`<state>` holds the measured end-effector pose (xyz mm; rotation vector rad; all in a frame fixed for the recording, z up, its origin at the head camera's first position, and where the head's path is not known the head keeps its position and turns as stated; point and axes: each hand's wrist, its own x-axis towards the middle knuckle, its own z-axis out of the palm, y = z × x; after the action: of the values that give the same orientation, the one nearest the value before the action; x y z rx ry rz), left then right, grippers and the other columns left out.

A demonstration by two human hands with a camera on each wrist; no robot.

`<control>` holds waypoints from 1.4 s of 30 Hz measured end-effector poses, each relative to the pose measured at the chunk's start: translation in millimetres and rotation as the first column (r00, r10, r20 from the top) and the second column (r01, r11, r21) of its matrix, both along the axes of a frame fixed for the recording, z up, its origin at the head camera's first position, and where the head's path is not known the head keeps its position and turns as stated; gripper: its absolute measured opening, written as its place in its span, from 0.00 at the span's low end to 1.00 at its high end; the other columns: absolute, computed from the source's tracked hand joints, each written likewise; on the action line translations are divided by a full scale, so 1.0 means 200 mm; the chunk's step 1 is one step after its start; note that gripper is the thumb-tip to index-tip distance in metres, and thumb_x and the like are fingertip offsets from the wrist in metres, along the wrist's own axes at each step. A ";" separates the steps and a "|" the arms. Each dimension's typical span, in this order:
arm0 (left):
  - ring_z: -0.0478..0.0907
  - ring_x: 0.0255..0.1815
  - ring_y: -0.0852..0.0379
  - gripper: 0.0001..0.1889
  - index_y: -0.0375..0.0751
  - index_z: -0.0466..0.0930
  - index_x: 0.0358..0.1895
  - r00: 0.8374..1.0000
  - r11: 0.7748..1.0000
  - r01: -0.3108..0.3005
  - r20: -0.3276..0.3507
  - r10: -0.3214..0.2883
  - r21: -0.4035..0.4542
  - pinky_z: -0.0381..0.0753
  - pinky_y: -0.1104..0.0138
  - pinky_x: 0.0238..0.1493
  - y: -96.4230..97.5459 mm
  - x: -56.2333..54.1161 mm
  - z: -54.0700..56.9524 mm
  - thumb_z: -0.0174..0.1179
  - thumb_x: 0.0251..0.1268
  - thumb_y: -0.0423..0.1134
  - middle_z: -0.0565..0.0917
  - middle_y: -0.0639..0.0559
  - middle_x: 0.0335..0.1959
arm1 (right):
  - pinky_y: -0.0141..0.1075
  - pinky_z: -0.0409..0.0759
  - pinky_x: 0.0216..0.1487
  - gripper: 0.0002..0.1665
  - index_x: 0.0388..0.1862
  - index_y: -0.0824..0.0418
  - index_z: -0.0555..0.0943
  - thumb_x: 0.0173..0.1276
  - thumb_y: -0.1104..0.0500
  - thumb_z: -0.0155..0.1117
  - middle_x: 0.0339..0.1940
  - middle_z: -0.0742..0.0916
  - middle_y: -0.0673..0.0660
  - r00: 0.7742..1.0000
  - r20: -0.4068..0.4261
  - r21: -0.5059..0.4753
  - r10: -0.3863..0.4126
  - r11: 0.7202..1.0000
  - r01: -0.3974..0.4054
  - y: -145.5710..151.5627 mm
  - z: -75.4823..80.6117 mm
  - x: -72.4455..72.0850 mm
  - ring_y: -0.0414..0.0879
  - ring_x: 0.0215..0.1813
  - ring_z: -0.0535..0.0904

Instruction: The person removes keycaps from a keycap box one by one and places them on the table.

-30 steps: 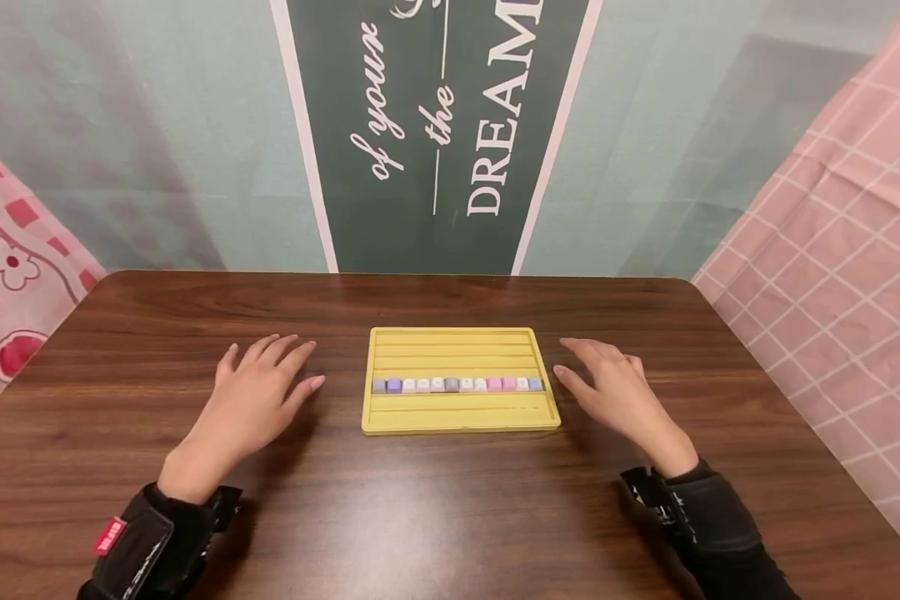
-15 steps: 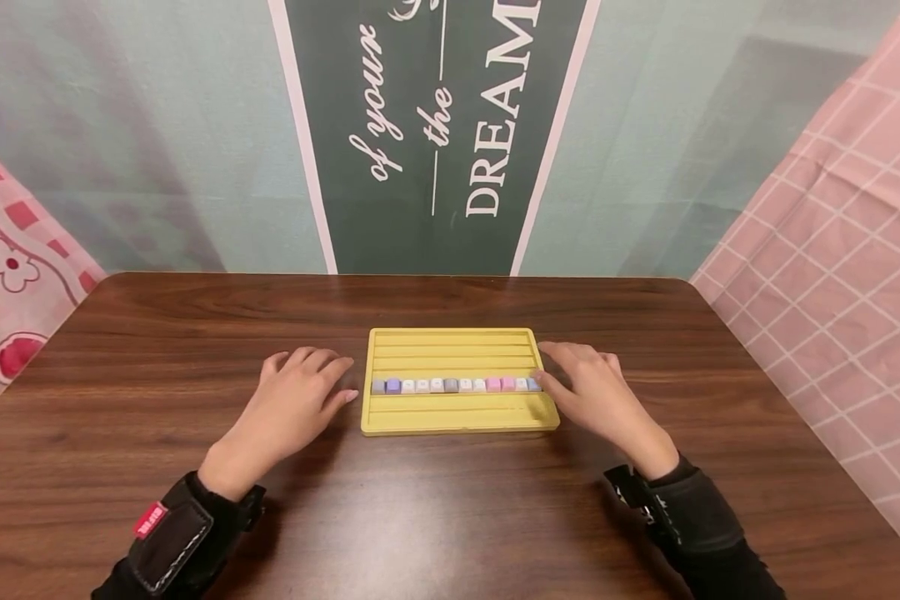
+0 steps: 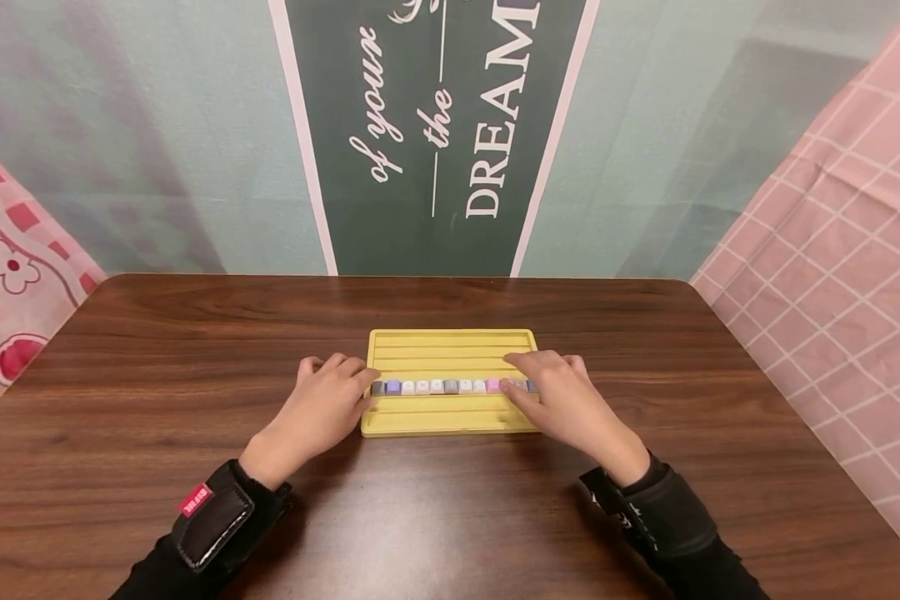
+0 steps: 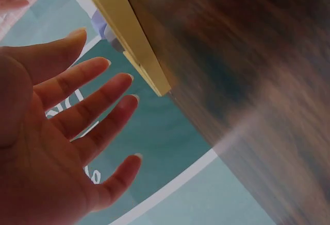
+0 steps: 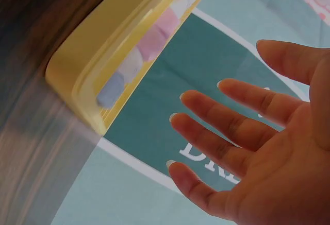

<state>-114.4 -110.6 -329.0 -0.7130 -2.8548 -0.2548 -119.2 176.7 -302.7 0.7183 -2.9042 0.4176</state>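
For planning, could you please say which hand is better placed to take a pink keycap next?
Probably the right hand: it's by the pink keycaps; the left hand is nearer the purple keycap.

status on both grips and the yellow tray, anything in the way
Left grip empty at left edge of yellow tray; right grip empty over right end. Tray flat on table, row of blocks across. Head view: right grip hides some blocks.

yellow rectangular tray (image 3: 438, 352): smooth plastic | small pastel square blocks (image 3: 437, 387): matt plastic | brown wood-grain table (image 3: 420, 517): smooth, glossy | green lettered backdrop (image 3: 393, 229): matt, creased cloth
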 end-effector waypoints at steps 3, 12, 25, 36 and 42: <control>0.72 0.44 0.50 0.17 0.39 0.79 0.46 1.000 1.000 -0.004 0.006 0.004 -0.002 0.59 0.49 0.43 0.02 -0.01 0.00 0.67 0.52 0.39 0.80 0.46 0.42 | 0.49 0.61 0.45 0.21 0.52 0.63 0.77 0.64 0.52 0.60 0.48 0.81 0.60 1.000 -0.016 0.017 0.022 1.000 -0.021 -0.02 -0.01 0.01 0.54 0.52 0.74; 0.70 0.35 0.54 0.10 0.39 0.81 0.39 1.000 1.000 -0.013 0.025 0.013 -0.003 0.57 0.55 0.39 0.05 -0.05 -0.01 0.66 0.53 0.35 0.78 0.49 0.34 | 0.44 0.62 0.40 0.19 0.48 0.62 0.79 0.63 0.53 0.61 0.40 0.83 0.56 0.995 -0.063 0.025 0.078 0.997 -0.076 -0.09 -0.02 0.03 0.50 0.47 0.77; 0.72 0.36 0.53 0.11 0.39 0.82 0.36 1.000 0.999 -0.011 0.012 0.011 -0.043 0.58 0.57 0.37 0.06 -0.09 -0.02 0.68 0.50 0.38 0.77 0.49 0.33 | 0.42 0.63 0.41 0.18 0.47 0.62 0.79 0.61 0.54 0.63 0.38 0.83 0.54 0.985 -0.063 0.014 0.158 0.987 -0.157 -0.13 -0.05 0.07 0.49 0.44 0.76; 0.73 0.36 0.53 0.11 0.38 0.81 0.36 0.999 0.998 0.003 0.035 0.000 -0.069 0.60 0.57 0.37 0.07 -0.10 -0.02 0.68 0.49 0.37 0.78 0.49 0.34 | 0.42 0.66 0.42 0.16 0.45 0.62 0.80 0.61 0.54 0.63 0.38 0.83 0.55 0.982 -0.061 0.033 0.181 0.983 -0.179 -0.14 -0.07 0.06 0.48 0.44 0.76; 0.73 0.35 0.53 0.10 0.38 0.80 0.34 0.999 0.998 0.003 0.034 -0.001 -0.063 0.60 0.56 0.37 0.07 -0.10 -0.01 0.69 0.49 0.37 0.79 0.50 0.32 | 0.42 0.66 0.41 0.16 0.45 0.62 0.80 0.61 0.54 0.63 0.37 0.83 0.54 0.981 -0.062 0.048 0.184 0.982 -0.182 -0.13 -0.07 0.06 0.48 0.43 0.76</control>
<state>-134.5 -96.9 -331.0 -0.7297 -2.9065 -0.1803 -106.5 150.2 -316.9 0.9912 -2.8035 0.3447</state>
